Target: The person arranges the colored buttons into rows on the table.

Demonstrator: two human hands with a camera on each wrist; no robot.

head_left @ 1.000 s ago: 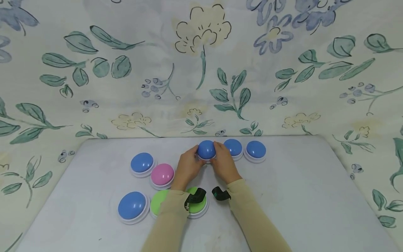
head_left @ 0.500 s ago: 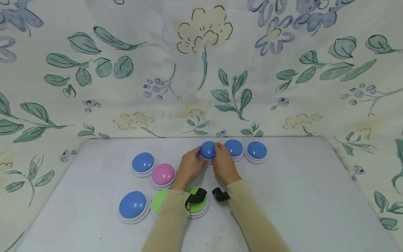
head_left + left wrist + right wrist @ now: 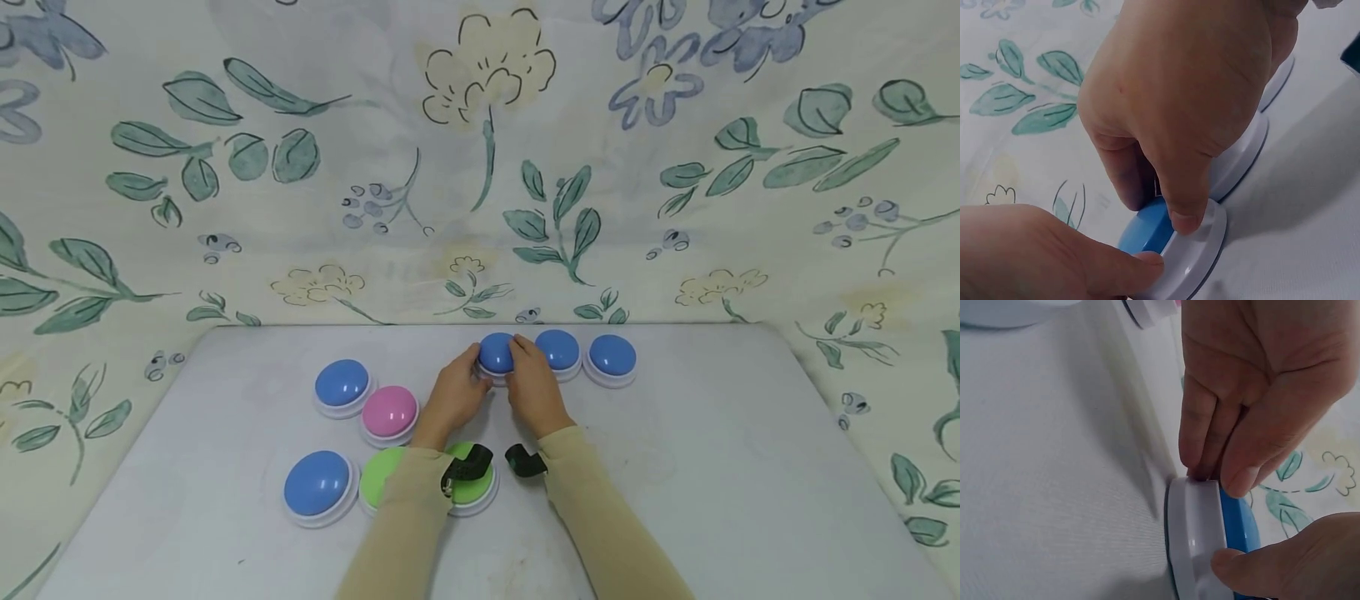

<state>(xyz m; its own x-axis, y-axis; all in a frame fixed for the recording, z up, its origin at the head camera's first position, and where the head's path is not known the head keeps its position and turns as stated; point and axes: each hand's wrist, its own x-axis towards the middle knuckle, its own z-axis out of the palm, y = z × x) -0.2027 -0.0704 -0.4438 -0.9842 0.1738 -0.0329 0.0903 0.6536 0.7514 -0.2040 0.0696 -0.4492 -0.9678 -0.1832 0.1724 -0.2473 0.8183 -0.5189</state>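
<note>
A pale backdrop printed with green leaves and with blue and yellow flowers (image 3: 450,183) rises behind a flat white table (image 3: 712,492). Over the table reach a left tan sleeve (image 3: 401,533) and a right tan sleeve (image 3: 607,525). The left hand (image 3: 452,398) and the right hand (image 3: 536,393) face each other at the table's far side, clamped on one button from opposite sides – thumbs pressed on its white base, fingers curled round it.

A glossy blue-domed button on a round white base (image 3: 317,485) lies nearest the left front. Beside it, a left green-domed button (image 3: 378,475) and a right green-domed button (image 3: 475,490) are partly covered by the left sleeve. Behind them sit a pink-domed button (image 3: 389,412) and, just beside it, another blue-domed button (image 3: 342,384).

The gripped blue-domed button (image 3: 496,352) starts the far row – a middle blue-domed button (image 3: 560,349) and an end blue-domed button (image 3: 612,357) follow rightward.
</note>
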